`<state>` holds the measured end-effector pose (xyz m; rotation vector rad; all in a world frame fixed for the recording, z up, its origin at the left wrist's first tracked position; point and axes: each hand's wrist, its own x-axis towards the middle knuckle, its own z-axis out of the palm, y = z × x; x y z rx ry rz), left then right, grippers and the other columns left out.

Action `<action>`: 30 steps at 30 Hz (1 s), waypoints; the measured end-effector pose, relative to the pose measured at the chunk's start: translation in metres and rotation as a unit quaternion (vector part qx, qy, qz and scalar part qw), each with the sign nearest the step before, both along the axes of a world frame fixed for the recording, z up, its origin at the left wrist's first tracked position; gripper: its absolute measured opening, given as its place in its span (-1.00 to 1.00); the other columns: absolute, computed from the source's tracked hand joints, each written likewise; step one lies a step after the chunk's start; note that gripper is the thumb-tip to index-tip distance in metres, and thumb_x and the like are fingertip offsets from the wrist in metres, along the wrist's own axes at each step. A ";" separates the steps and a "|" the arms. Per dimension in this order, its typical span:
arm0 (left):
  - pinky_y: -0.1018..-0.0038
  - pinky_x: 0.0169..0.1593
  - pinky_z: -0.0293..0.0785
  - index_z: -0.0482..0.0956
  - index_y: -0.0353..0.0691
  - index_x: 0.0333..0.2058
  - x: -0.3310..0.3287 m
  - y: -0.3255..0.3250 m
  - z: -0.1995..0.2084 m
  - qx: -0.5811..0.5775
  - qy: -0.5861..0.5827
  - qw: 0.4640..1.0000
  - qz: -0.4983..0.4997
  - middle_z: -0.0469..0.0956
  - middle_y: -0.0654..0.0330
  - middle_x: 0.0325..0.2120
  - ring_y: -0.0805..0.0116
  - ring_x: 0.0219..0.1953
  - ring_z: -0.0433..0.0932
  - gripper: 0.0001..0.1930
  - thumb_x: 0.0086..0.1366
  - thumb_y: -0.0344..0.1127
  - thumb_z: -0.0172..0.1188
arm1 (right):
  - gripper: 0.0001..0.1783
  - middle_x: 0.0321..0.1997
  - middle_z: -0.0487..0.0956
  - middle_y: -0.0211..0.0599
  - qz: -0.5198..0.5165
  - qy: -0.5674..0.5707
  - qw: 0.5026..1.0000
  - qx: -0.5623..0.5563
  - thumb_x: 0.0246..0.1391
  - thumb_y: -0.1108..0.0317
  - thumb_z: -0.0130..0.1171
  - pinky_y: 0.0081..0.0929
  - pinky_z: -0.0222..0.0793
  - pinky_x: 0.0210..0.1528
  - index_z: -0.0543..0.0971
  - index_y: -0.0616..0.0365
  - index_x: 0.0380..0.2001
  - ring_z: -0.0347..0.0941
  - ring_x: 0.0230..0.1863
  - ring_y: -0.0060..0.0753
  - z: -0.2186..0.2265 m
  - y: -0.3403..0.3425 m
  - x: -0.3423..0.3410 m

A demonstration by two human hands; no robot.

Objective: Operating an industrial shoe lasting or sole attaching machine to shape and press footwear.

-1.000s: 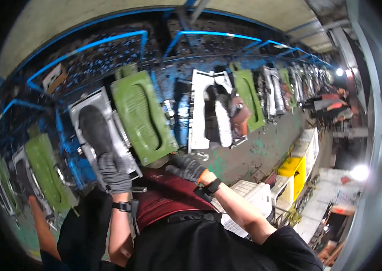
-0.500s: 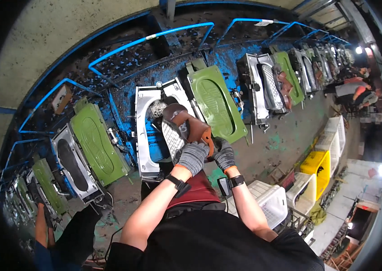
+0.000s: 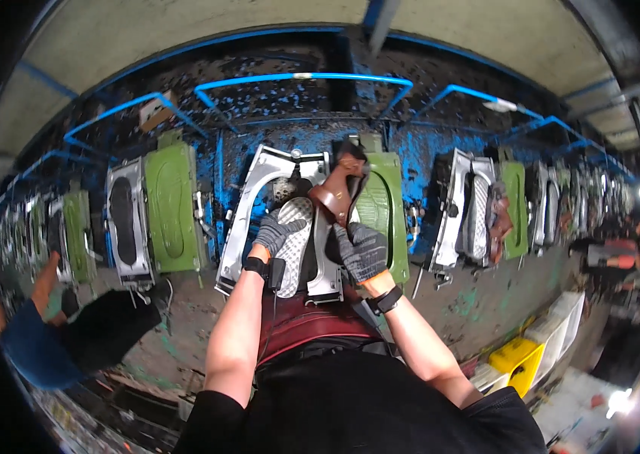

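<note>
My left hand [image 3: 276,234], in a grey knit glove, grips the edge of a pale sole [image 3: 294,261] with a raised grid pattern. Its fingers curl over the upper part of the sole. To the right, my gloved right hand [image 3: 365,250] closes on the lower part of a brown leather sandal upper [image 3: 339,193] with straps. I cannot tell whether sole and upper are joined. Both are over an open silver metal mould frame [image 3: 240,219], and the upper partly covers the green mould plate [image 3: 384,197] beside it.
More silver frames and green plates [image 3: 171,208] line the bench on both sides. A sole with brown straps [image 3: 499,231] lies in the one at right. Blue tube rails [image 3: 301,76] run behind. A yellow crate [image 3: 516,359] stands at lower right; another person [image 3: 47,337] works at left.
My view has turned to the right of where the mould was. The hands have moved apart: the left is now on the patterned sole, and the upper has swung up and right over the green plate.
</note>
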<state>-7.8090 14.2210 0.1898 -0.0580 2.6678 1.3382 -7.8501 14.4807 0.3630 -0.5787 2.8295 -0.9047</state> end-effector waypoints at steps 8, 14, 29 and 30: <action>0.41 0.31 0.37 0.33 -0.32 0.35 0.111 0.002 0.035 0.298 -0.060 0.900 0.314 0.48 0.01 0.25 0.26 0.23 0.46 -0.47 0.57 -0.13 0.05 | -0.75 -0.39 0.69 0.06 0.401 0.024 0.911 0.095 0.10 0.28 0.11 0.03 0.53 -0.29 0.74 0.12 -0.39 0.66 -0.34 0.08 -0.047 -0.105 -0.021; 0.30 0.46 0.15 0.23 -0.36 0.41 0.120 0.017 0.008 -0.025 -0.066 0.961 0.266 0.29 -0.14 0.39 -0.03 0.43 0.24 -0.28 0.56 0.14 -0.09 | -0.66 -0.20 0.71 0.10 0.515 -0.211 0.830 0.027 -0.07 0.23 0.26 -0.08 0.56 -0.06 0.76 0.16 -0.25 0.68 -0.12 0.09 -0.147 -0.125 0.049; 0.06 0.05 0.53 0.41 -0.21 0.19 0.063 0.040 0.053 -0.093 0.034 0.951 0.293 0.60 -0.22 -0.05 -0.24 -0.02 0.60 -0.60 0.53 -0.11 -0.04 | -0.56 -0.31 0.66 0.18 0.048 -0.244 0.966 0.076 0.27 -0.02 0.05 0.15 0.52 -0.17 0.69 0.13 -0.34 0.62 -0.20 0.28 -0.101 -0.099 0.033; 0.12 0.06 0.54 0.41 -0.22 0.21 0.075 0.045 0.067 -0.010 -0.067 0.934 0.351 0.61 -0.18 -0.02 -0.17 -0.03 0.63 -0.57 0.51 -0.10 0.02 | -0.52 -0.25 0.67 0.17 -0.015 -0.250 0.964 0.091 0.27 -0.07 0.05 0.13 0.53 -0.12 0.69 0.13 -0.28 0.62 -0.16 0.30 -0.094 -0.099 0.051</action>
